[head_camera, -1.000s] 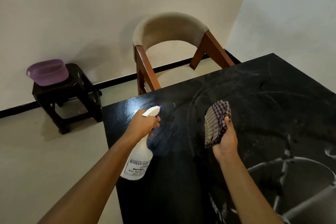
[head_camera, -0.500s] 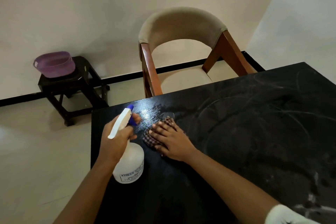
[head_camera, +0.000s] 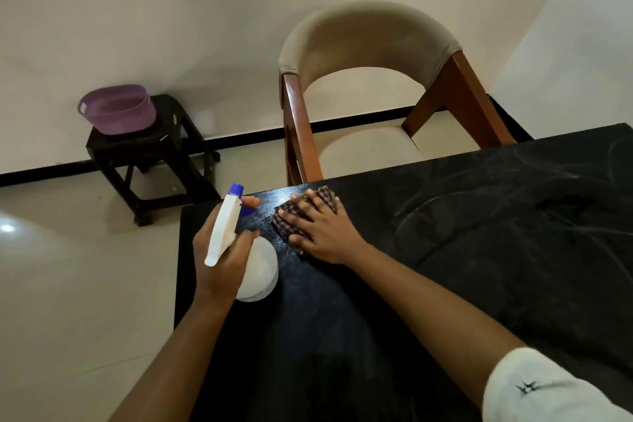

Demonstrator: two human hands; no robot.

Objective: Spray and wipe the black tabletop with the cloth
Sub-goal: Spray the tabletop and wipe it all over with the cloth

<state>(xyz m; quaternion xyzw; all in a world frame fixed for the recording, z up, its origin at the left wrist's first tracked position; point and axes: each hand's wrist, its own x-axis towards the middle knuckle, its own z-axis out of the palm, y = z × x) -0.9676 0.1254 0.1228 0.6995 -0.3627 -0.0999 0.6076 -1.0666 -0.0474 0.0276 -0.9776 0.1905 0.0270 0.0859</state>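
Head view, hands: the left hand [head_camera: 222, 260] is closed around the neck of the bottle [head_camera: 255, 271], forefinger near the blue trigger; the right hand [head_camera: 322, 233] is laid flat, fingers spread, pressing the cloth [head_camera: 301, 212] down.
Head view, cloth: the checked cloth is held against the worktop [head_camera: 445, 284] close to its far left corner, just beside the bottle's nozzle.
Head view, bottle: it is held over the left edge, its body tilted towards the camera; whether its base touches the surface cannot be told.
Progress, judged: wiping appears to be under way at the far left corner. Pale swirled streaks are seen across the right part of the surface, so that area is judged to need more passes. No wet patch can be made out around the cloth. The near part looks dark and plain, though its state cannot be told.
Surface: black, matt, marked with faint arcs to the right.
Room: a chair [head_camera: 373, 44] is drawn up at the far edge; a dark stool [head_camera: 154, 151] carrying a purple tub [head_camera: 118, 110] stands by the wall; the floor is pale.
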